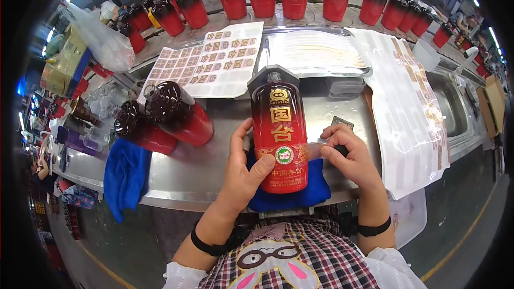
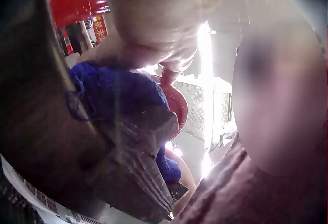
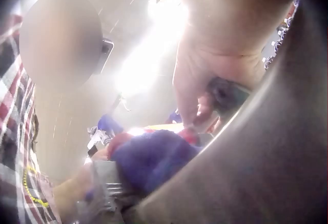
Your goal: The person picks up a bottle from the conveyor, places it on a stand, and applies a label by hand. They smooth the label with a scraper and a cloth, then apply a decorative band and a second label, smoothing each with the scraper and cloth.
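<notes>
- Red bottle (image 1: 280, 134) is lying face-up over a blue cloth (image 1: 316, 190), its neck pointing away from the person.
- Left hand (image 1: 240, 170) is curling round the bottle's left side, thumb on its front.
- Right hand (image 1: 352, 158) is pinching a clear strip (image 1: 316, 151) by the bottle's right edge, a dark object (image 1: 340, 151) showing among its curled fingers.

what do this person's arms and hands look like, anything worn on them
The left hand and right hand wear no gloves. A black band circles the left forearm near the wrist, a similar dark band the right. White sleeves end near the elbows, leaving the lower forearms bare.
</notes>
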A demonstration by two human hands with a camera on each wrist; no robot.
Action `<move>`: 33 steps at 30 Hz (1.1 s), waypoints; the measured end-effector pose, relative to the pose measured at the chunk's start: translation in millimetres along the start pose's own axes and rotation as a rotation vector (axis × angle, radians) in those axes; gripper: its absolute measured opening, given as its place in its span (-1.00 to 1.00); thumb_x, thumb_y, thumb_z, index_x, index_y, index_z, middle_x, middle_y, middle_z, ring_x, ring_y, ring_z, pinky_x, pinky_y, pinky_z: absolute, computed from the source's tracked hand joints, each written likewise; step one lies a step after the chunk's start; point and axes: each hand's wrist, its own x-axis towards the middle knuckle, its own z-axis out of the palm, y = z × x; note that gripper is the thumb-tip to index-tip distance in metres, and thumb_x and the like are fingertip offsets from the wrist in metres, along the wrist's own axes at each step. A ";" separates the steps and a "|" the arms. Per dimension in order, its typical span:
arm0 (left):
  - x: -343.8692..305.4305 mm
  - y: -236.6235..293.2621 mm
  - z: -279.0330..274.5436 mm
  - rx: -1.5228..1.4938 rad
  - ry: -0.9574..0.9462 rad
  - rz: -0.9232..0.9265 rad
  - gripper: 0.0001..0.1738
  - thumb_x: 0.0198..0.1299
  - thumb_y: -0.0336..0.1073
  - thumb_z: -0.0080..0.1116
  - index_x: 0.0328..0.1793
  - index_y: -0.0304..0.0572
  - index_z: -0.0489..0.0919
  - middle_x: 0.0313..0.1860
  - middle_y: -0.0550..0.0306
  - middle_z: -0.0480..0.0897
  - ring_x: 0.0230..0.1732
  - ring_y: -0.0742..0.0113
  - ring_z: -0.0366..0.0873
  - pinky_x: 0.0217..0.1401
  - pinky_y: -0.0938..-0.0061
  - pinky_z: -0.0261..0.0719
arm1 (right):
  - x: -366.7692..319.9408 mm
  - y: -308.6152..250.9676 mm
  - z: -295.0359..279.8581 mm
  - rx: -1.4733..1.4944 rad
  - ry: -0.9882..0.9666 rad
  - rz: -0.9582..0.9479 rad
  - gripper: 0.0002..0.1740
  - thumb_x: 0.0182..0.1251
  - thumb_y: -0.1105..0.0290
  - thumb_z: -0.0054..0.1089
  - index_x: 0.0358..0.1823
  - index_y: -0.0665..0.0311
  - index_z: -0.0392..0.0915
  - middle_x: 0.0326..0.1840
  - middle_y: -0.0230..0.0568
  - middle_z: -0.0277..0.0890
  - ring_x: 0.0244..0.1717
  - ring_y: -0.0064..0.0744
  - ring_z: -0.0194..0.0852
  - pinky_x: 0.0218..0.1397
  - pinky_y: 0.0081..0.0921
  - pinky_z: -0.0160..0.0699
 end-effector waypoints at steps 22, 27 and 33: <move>-1.4 -4.0 0.1 -0.014 0.013 0.017 -0.10 0.34 -0.10 0.24 0.57 -0.35 -0.01 0.41 -0.14 0.30 0.37 0.19 0.36 0.42 0.31 0.34 | -18.3 -39.4 36.8 -0.346 -0.005 -0.372 -0.40 0.25 0.24 0.36 0.33 0.20 0.51 0.25 0.07 0.33 0.26 0.09 0.31 0.33 -0.10 0.36; -0.6 -0.8 3.2 -0.017 0.013 0.013 -0.12 0.34 -0.09 0.23 0.57 -0.35 -0.01 0.43 -0.14 0.28 0.37 0.20 0.36 0.42 0.31 0.34 | -18.4 -43.3 39.1 -0.326 0.002 -0.349 -0.42 0.24 0.26 0.37 0.31 0.19 0.53 0.25 0.06 0.32 0.25 0.07 0.32 0.32 -0.12 0.38; -1.3 -8.1 -1.4 -0.070 -0.003 0.069 -0.15 0.44 0.05 0.04 0.61 -0.28 -0.05 0.41 -0.09 0.33 0.34 0.27 0.40 0.41 0.36 0.35 | -18.0 -47.6 38.5 -0.367 -0.011 -0.351 -0.43 0.23 0.31 0.38 0.31 0.17 0.54 0.24 0.05 0.31 0.24 0.05 0.31 0.32 -0.15 0.38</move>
